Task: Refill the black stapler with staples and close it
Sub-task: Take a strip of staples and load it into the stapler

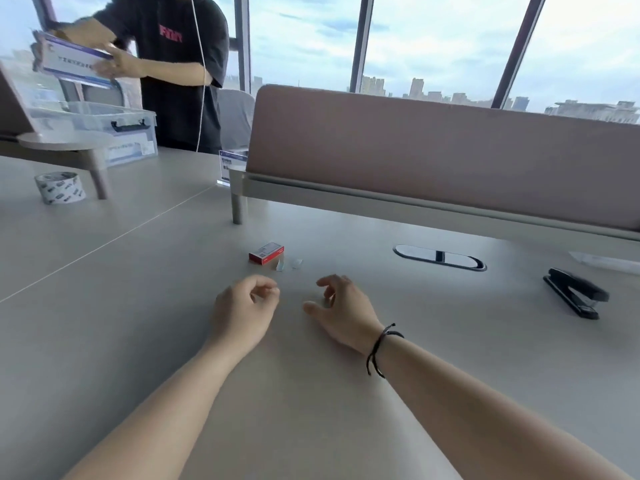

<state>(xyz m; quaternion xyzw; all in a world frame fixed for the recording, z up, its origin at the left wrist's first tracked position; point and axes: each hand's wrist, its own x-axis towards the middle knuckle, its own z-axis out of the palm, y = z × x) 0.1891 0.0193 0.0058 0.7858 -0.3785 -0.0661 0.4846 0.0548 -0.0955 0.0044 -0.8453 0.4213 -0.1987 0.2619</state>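
Head view looks down on a pale desk with both forearms stretched out over it. The left hand lies loosely curled, thumb and fingertips nearly meeting; whether something tiny sits between them is too small to tell, and it looks empty. The right hand, with a black cord at the wrist, lies palm down with fingers half bent and spread, gripping nothing.

The stapler sits far off to the right, well apart from both hands, closed as far as can be seen. Its long axis runs diagonally, one end pointing away and to the left, the other toward the wearer and to the right. The right hand is clearly the nearer one, so the reach for it looks like a sideways sweep of the right arm across bare desk.

The staple box lies just beyond the hands, slightly nearer the left one, its long side slanting up to the right. Two small pale bits, maybe staple strips or wrapping, lie just beside the box on the hands' side.

Nothing has been loaded yet, by the look of it.
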